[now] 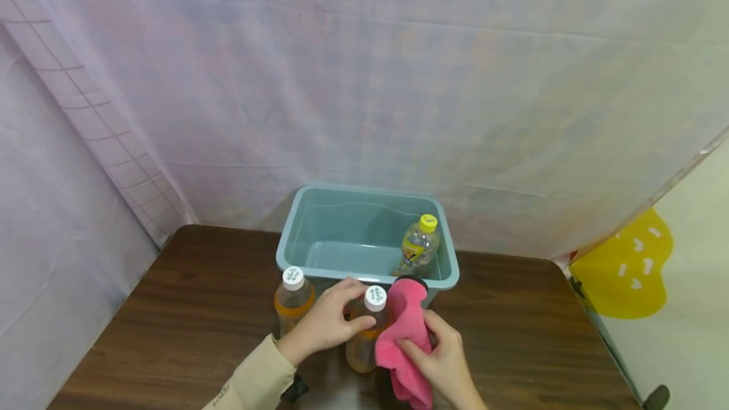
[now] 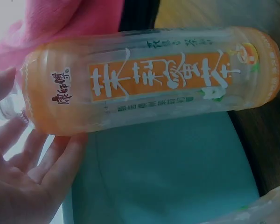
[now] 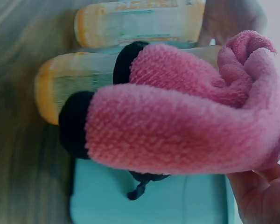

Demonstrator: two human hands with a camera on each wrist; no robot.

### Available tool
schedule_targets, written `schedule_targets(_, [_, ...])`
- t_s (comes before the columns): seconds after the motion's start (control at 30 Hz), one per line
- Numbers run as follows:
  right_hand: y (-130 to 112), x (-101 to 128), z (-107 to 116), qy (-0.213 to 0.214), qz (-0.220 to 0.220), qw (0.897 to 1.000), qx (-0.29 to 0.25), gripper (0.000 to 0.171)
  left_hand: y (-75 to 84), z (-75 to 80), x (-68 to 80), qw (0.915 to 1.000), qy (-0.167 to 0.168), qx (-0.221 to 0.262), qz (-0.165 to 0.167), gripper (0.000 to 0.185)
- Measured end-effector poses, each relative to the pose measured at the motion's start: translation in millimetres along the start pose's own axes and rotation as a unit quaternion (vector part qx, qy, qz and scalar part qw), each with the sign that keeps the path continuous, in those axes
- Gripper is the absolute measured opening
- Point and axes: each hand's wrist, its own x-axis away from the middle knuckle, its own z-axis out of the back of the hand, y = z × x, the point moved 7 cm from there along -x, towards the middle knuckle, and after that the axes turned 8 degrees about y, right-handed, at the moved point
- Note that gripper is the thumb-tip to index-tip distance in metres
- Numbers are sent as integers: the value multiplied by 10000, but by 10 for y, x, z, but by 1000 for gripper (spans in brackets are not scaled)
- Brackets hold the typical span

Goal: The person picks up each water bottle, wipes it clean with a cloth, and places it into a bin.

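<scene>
My left hand curls its thumb and fingers around the upper part of a tea bottle with a white cap and an orange label. The bottle stands upright at the front of a blue-green bin. In my right hand a pink towel with black edging is pinched, bunched and folded, close against the bottle's right side. Seen from the right wrist, the towel covers part of a bottle. A second white-capped tea bottle stands left of the held one, partly behind my left wrist.
Inside the bin at the right leans a clear bottle with a yellow cap and label. The dark wooden table extends on both sides. Behind hangs a pale curtain, and a yellow patterned piece is at the right.
</scene>
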Motion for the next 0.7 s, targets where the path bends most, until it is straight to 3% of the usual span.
schedule_targets(0.2, [-191, -161, -57, -16, 258, 9993, 282, 41, -38, 4, 2, 9993, -78, 309, 195, 39])
schedule_targets(0.43, [83, -106, -134, -194, 87, 9989, 421, 43, -66, -2, 7, 9986, -52, 453, 260, 37])
schedule_targets(0.7, [195, -20, -209, -357, -173, 9976, 559, 42, -72, -12, 25, 9983, 120, 514, 237, 35])
